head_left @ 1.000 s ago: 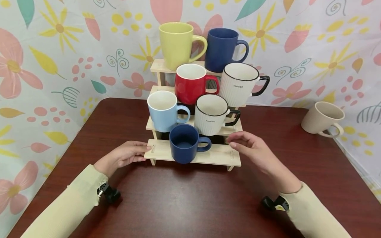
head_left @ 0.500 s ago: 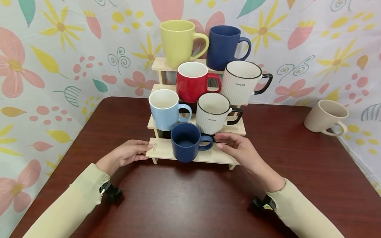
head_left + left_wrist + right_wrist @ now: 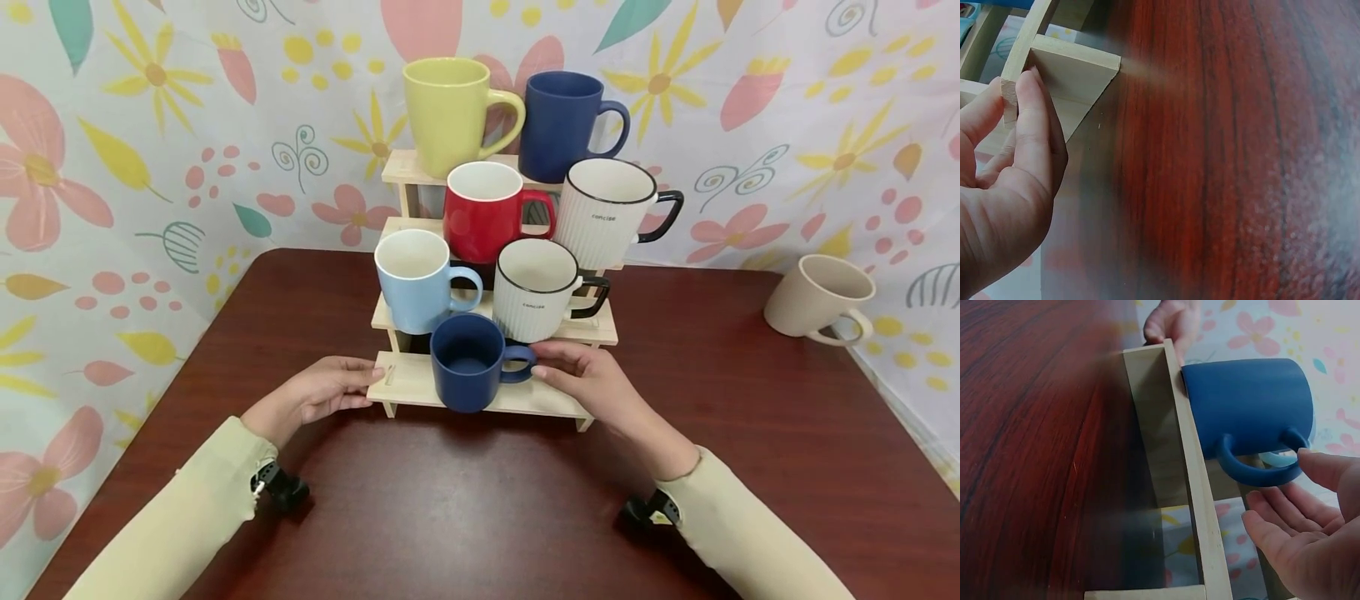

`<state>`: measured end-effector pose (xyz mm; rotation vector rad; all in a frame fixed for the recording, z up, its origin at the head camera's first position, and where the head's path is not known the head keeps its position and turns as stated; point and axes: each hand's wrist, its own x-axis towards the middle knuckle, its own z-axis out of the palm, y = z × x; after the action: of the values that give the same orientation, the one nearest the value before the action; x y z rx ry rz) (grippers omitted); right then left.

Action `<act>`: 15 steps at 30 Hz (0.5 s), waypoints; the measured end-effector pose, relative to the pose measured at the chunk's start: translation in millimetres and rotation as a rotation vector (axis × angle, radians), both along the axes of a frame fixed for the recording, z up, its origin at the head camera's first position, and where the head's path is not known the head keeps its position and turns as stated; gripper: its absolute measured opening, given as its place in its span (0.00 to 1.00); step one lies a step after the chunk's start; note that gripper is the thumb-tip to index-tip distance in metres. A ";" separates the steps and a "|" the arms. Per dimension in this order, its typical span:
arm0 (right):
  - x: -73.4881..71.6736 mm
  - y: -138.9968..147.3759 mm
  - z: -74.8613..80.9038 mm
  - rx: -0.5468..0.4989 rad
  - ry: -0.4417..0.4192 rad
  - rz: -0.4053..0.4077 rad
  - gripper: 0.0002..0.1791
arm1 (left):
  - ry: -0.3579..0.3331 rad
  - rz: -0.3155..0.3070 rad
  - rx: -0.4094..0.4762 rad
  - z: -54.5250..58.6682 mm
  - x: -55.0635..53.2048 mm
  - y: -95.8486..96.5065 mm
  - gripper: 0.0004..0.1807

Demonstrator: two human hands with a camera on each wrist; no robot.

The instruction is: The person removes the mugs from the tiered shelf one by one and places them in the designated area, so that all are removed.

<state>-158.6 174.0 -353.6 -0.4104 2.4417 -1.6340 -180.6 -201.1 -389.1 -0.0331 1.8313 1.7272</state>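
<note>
A small navy mug (image 3: 467, 367) stands upright on the lowest step of the tiered wooden rack (image 3: 540, 398). My right hand (image 3: 596, 383) is at its handle (image 3: 1260, 475). In the right wrist view the thumb (image 3: 1329, 469) reaches the handle's end while the other fingers lie loosely behind and below, not closed round it. At the rack's left end my left hand (image 3: 318, 392) pinches the edge of the bottom board (image 3: 1009, 100) between thumb and fingers. Just behind the navy mug stand a light blue mug (image 3: 412, 283) and a ribbed white mug (image 3: 532, 296).
Higher steps carry a red mug (image 3: 483, 217), a larger white mug (image 3: 600, 217), a yellow mug (image 3: 446, 121) and another navy mug (image 3: 558, 129). A beige mug (image 3: 810, 300) lies tilted at the table's right edge. A floral cloth (image 3: 187, 125) hangs behind the dark wooden table (image 3: 465, 517).
My right hand has moved left from the rack's right end to the small navy mug's handle. The left hand keeps its hold on the rack's left end.
</note>
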 end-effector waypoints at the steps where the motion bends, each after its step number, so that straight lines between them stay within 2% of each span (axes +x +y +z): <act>1: -0.4 -0.8 0.0 0.002 -0.007 0.002 0.21 | 0.001 -0.001 0.000 0.4 0.3 0.0 0.31; 7: -2.9 -6.2 -2.6 -0.013 -0.040 0.018 0.21 | -0.002 0.008 -0.008 -0.1 1.4 0.8 0.32; 15: -5.5 -11.2 -5.1 -0.030 -0.011 0.061 0.18 | -0.004 0.009 -0.015 1.6 0.4 1.3 0.31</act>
<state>-164.1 162.8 -358.6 -0.4740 2.3749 -1.6456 -180.2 -199.8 -387.5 -0.0507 1.8444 1.7180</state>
